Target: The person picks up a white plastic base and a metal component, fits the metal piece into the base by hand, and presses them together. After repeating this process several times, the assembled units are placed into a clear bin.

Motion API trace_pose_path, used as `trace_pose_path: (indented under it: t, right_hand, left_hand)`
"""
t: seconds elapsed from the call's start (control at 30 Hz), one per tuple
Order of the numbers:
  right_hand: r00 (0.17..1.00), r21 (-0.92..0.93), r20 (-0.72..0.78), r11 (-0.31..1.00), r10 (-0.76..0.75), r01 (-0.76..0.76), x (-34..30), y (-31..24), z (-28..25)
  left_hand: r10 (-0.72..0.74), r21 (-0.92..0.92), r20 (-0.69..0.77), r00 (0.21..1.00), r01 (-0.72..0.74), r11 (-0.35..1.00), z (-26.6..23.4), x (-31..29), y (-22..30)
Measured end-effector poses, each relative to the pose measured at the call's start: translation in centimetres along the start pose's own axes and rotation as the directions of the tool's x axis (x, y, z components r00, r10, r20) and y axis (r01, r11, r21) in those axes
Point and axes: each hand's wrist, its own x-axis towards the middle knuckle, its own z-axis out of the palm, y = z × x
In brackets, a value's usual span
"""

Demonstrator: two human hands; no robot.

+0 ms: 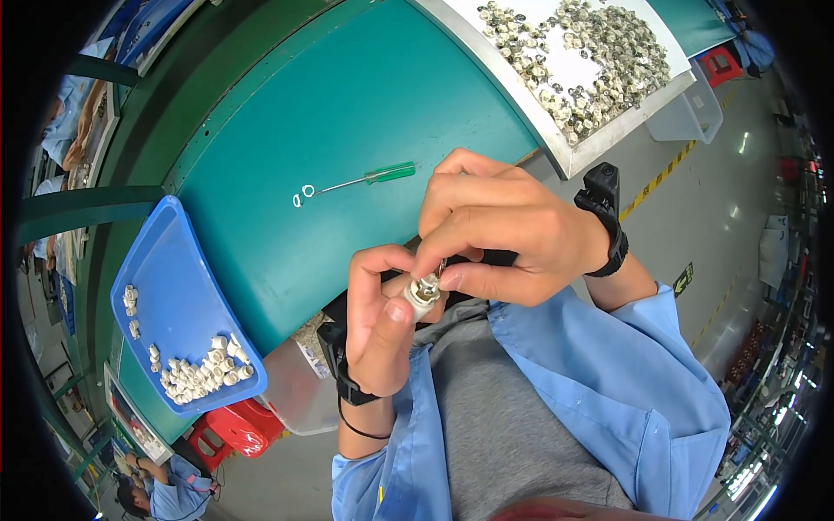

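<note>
Between the thumb and fingers of my left hand [375,326] is a small white cylindrical socket [419,304], its open end tipped up with metal showing inside. My right hand [517,230] is closed in a pinch at that open end, thumb and index finger on a small metal part [442,266] that the fingertips largely hide. Beyond my hands, a screwdriver [387,174] with a green handle lies on the green tabletop [287,113]. Close to its tip are a white ring [308,190] and another small white piece [297,201].
To the left, a blue tray [195,260] holds several white sockets [204,373]. A metal-edged tray [556,152] at far right carries a heap of small metal-and-white parts [608,65]. A red stool [239,425] and clear bin [300,404] stand below the table. Another person [178,491] works at lower left.
</note>
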Motion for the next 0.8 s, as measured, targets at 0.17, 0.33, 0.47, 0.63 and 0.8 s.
trace_pose_path:
  t: [0.17, 0.33, 0.47, 0.63, 0.8]
  right_hand:
    - [1.000, 0.004, -0.011, 1.000, -0.027, 0.027, -0.3, 0.2, 0.3]
    - [0.998, 0.012, -0.048, 0.999, -0.040, 0.041, -0.6, 0.0, 0.4]
    - [0.998, 0.045, -0.049, 0.998, -0.033, 0.035, -0.9, 0.2, 0.5]
    - [0.998, -0.011, -0.028, 0.998, -0.060, 0.059, -1.1, 0.3, 0.0]
    - [0.993, -0.240, -0.065, 0.968, -0.096, 0.078, -1.5, -0.7, 0.6]
  left_hand:
    - [-0.005, -0.079, 0.001, 1.000, 0.005, 0.997, 0.2, 0.0, 0.0]
    - [-0.066, -0.100, -0.005, 0.998, 0.065, 0.993, 0.5, 0.0, 0.2]
    - [-0.059, -0.100, 0.000, 0.998, 0.059, 0.993, 0.4, -0.1, -0.1]
    - [0.006, -0.015, -0.052, 0.999, -0.007, 1.000, 1.0, -0.1, 0.2]
    - [0.149, 0.105, -0.052, 0.988, -0.143, 0.984, 1.1, -0.2, -0.5]
